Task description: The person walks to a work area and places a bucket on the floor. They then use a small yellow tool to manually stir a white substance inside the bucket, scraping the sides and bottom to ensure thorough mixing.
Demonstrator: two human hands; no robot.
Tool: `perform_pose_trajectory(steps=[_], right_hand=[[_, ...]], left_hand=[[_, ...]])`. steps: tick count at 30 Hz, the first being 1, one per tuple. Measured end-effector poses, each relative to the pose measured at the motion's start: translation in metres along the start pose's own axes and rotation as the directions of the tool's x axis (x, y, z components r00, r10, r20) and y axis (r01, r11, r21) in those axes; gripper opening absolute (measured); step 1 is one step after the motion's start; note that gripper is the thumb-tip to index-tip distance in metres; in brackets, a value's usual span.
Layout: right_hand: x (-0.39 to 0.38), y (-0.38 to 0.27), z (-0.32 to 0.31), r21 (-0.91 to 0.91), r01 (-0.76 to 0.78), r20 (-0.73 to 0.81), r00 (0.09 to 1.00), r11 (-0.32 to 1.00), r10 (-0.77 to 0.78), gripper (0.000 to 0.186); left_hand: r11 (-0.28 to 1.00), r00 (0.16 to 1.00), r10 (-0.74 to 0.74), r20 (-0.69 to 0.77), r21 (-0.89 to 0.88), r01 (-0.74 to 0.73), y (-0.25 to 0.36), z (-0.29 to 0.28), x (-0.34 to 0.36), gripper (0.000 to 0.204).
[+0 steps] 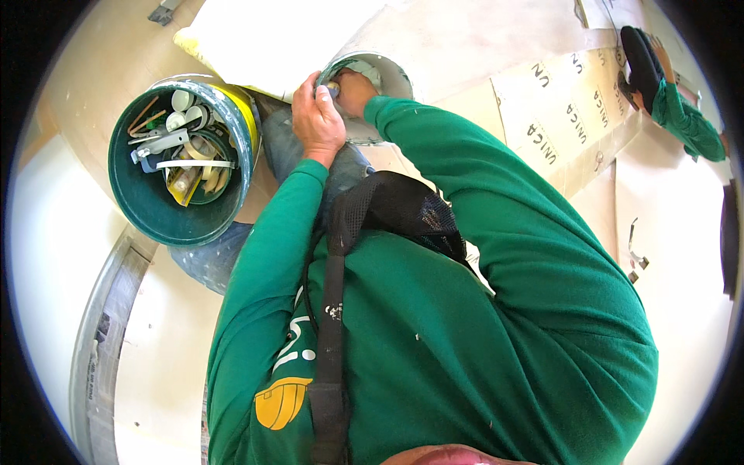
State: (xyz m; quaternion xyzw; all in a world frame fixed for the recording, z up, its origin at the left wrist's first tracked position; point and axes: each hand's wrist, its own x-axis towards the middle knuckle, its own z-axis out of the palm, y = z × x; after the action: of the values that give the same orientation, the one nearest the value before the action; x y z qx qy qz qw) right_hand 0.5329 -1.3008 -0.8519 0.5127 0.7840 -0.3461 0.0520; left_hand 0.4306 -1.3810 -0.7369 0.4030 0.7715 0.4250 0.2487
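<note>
A plaster-smeared bucket [397,74] stands beyond my knees, its mouth facing me. At the left side of its mouth is my left hand [318,128], fingers curled round the rim and thumb up. My right hand [358,91] reaches into the mouth with bent, closed fingers. Between the hands shows the end of a small yellowish and grey piece [333,88]; my fingers and the rim hide most of it. What my right hand grips cannot be made out.
At left a dark green bucket [128,198] holds several tools, white round caps and a yellow packet. A large white sheet or bag [256,39] lies ahead. Printed cardboard [558,116] covers floor to the right. Another person in a green sleeve [686,120] crouches at far right.
</note>
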Motion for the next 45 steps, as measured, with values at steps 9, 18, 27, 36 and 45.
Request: perform_pose_trajectory(steps=[9, 18, 27, 36, 45], right_hand=[[-0.013, -0.023, -0.01, 0.11, -0.012, 0.02, 1.0, 0.994, 0.01, 0.03], [-0.004, -0.011, -0.001, 0.076, -0.007, -0.111, 0.994, 0.997, 0.016, 0.032], [0.003, -0.003, 0.002, 0.041, -0.065, -0.218, 0.973, 0.997, 0.073, 0.033], [-0.004, -0.012, -0.015, 0.059, -0.168, 0.02, 0.986, 0.984, 0.167, 0.027], [-0.007, -0.017, -0.008, 0.106, 0.092, 0.179, 0.978, 0.99, -0.11, 0.041]], left_hand=[[1.0, 1.0, -0.009, 0.004, 0.007, 0.009, 0.004, 0.003, 0.001, 0.041], [0.999, 0.999, -0.011, 0.036, 0.041, 0.01, 0.005, 0.001, 0.008, 0.039], [0.999, 0.999, 0.017, 0.046, 0.037, -0.019, 0.003, 0.0, 0.006, 0.038], [0.998, 0.999, 0.019, 0.05, 0.056, -0.022, 0.002, 0.0, 0.005, 0.039], [0.998, 0.998, -0.008, 0.068, 0.055, 0.004, 0.004, -0.002, 0.005, 0.04]])
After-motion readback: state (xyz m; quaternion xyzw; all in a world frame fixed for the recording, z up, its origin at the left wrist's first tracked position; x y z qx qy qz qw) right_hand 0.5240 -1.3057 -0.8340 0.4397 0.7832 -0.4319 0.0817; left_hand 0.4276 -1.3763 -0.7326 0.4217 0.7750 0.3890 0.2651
